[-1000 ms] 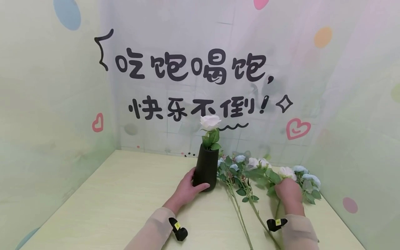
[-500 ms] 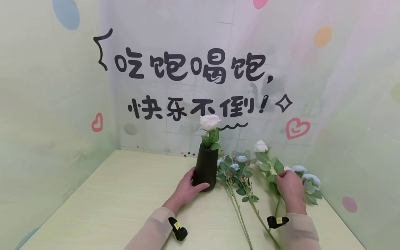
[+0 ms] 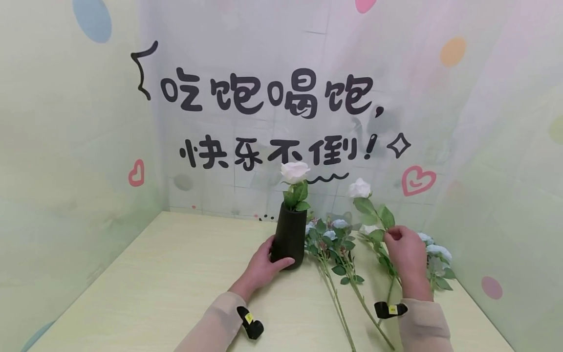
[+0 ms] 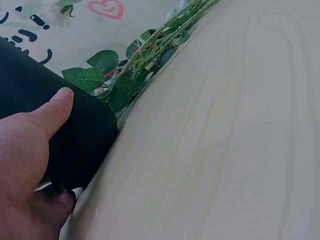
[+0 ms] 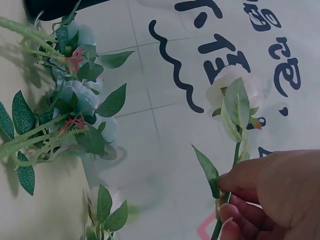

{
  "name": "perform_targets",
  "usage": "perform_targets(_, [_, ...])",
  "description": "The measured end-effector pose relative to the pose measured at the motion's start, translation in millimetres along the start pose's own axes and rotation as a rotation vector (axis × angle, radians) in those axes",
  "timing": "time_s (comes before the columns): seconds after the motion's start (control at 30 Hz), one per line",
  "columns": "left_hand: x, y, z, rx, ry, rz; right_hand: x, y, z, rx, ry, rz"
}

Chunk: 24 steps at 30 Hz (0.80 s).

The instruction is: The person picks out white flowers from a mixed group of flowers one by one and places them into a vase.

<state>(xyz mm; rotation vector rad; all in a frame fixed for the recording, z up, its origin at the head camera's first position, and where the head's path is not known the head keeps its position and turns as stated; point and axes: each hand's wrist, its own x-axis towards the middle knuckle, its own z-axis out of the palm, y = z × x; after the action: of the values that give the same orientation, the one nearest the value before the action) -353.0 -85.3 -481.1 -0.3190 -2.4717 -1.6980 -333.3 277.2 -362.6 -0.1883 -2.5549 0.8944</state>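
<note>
In the head view a black vase stands on the table with one white rose upright in it. My left hand grips the vase low on its left side, thumb across the front; the left wrist view shows the thumb on the dark vase. At the right, my right hand pinches the green stem of another white rose, its bloom raised above the table. In the right wrist view, thumb and fingers hold that stem below the bloom.
Blue flowers with long stems lie on the table just right of the vase. Another white bloom lies behind them, and more blue flowers are beyond my right hand. A printed backdrop stands behind the table.
My right hand has raised a white rose off the flowers on the table, and its bloom has moved up and left. The left hand and vase have stayed in place.
</note>
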Motion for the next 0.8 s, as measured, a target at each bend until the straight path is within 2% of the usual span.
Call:
perform_targets(0.23, [-0.4,0.8,0.5,0.002,-0.001,0.000,-3.1,-12.1,-4.4,0.055,0.019,0.003])
perform_targets(0.8, [-2.1,5.8,-0.5,0.009,0.006,0.014,-10.1,-29.5,-8.2,0.120,0.114,-0.092])
